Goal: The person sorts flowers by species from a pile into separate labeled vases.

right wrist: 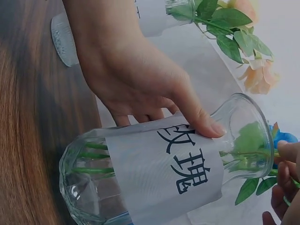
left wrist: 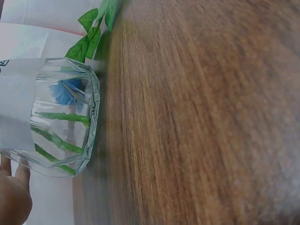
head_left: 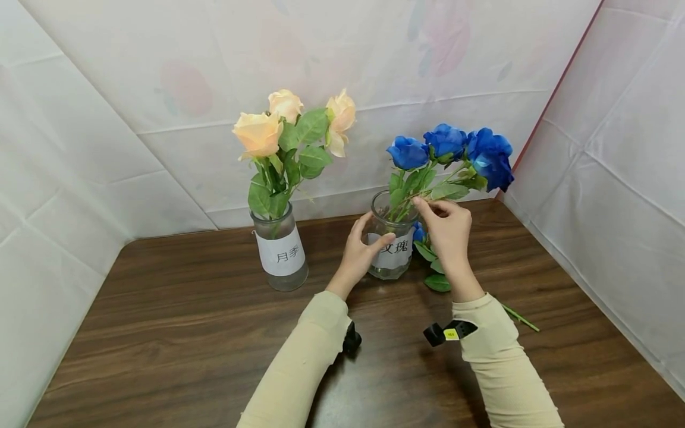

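Note:
A labelled glass vase (head_left: 389, 273) stands on the table with several blue roses (head_left: 446, 141) in it. My left hand (head_left: 360, 249) holds it from the left, thumb on the front near the paper label (right wrist: 164, 164), other fingers partly hidden behind. At the rim, my right hand (head_left: 448, 230) pinches a rose stem between thumb and fingers; the rose heads lean right above that hand. Through the glass in the left wrist view, green stem ends (left wrist: 58, 140) show low inside. Another blue rose (head_left: 419, 232) lies on the table behind the right hand, its stem pointing toward the front right.
To the left stands a second labelled glass vase (head_left: 286, 279) with peach roses (head_left: 258, 135) and green leaves. Both vases are on a dark wooden table (head_left: 176, 333), near its back edge. White cloth walls (head_left: 176, 53) enclose the back and sides.

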The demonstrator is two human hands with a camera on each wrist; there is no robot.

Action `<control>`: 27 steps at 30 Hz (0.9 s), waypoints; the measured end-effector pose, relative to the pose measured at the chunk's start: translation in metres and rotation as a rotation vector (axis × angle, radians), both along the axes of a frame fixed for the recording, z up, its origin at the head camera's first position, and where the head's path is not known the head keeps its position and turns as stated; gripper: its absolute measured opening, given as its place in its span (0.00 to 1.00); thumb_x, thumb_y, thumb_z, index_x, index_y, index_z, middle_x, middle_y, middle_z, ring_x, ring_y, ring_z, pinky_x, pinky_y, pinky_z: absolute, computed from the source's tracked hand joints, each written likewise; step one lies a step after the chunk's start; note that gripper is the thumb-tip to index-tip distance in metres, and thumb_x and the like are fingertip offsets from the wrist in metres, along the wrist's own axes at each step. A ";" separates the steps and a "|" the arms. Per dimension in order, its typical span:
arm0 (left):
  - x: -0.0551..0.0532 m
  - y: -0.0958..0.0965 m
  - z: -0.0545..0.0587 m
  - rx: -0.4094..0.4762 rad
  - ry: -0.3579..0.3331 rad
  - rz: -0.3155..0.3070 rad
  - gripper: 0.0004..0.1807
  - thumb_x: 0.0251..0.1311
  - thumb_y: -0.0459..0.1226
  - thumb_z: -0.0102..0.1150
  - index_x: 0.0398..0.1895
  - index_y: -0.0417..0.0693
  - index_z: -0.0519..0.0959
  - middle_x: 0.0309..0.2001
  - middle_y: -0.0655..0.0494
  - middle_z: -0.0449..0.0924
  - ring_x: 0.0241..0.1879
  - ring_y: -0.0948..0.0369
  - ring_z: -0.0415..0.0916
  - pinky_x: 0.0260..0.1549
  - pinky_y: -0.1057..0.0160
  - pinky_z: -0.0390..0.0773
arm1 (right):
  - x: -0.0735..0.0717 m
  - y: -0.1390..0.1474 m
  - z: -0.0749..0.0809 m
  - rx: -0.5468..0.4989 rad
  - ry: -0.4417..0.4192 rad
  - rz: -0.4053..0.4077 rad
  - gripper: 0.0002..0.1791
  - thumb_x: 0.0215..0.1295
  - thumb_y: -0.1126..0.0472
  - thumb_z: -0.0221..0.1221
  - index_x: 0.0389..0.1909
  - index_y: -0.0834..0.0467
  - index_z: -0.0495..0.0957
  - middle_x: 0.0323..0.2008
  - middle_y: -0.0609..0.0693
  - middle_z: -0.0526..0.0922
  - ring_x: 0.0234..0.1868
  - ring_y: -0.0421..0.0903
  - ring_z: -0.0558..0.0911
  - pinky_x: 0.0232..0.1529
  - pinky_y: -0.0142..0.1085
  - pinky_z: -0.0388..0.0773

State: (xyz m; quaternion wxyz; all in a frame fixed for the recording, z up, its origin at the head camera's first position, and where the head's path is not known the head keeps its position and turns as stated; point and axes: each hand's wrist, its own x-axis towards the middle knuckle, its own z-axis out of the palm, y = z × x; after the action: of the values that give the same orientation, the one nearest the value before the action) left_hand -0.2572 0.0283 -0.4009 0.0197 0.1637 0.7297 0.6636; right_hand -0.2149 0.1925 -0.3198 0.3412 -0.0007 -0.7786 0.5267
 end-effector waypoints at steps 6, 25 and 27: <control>0.005 -0.001 0.006 0.000 -0.018 -0.011 0.40 0.64 0.47 0.65 0.76 0.54 0.59 0.70 0.53 0.61 0.70 0.55 0.58 0.68 0.48 0.60 | -0.003 -0.001 -0.007 0.007 -0.019 -0.002 0.17 0.62 0.52 0.69 0.34 0.65 0.88 0.23 0.65 0.81 0.16 0.40 0.70 0.18 0.31 0.66; 0.001 0.001 0.000 -0.010 -0.010 0.015 0.42 0.61 0.53 0.66 0.76 0.57 0.60 0.70 0.56 0.62 0.70 0.57 0.58 0.66 0.48 0.63 | 0.019 -0.004 -0.010 -0.074 -0.046 -0.030 0.13 0.64 0.61 0.68 0.38 0.69 0.85 0.31 0.60 0.84 0.28 0.38 0.76 0.26 0.29 0.70; 0.001 0.000 0.001 -0.005 -0.011 0.018 0.42 0.61 0.52 0.66 0.76 0.57 0.60 0.70 0.56 0.62 0.70 0.57 0.58 0.67 0.49 0.62 | 0.026 -0.007 -0.004 -0.077 -0.038 -0.022 0.12 0.65 0.63 0.66 0.39 0.71 0.84 0.32 0.64 0.84 0.27 0.39 0.77 0.26 0.27 0.70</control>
State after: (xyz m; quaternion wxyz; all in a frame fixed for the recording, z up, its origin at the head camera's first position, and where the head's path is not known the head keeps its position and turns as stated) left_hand -0.2560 0.0286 -0.4001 0.0181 0.1534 0.7328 0.6627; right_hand -0.1885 0.1855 -0.3237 0.3318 -0.0325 -0.7642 0.5522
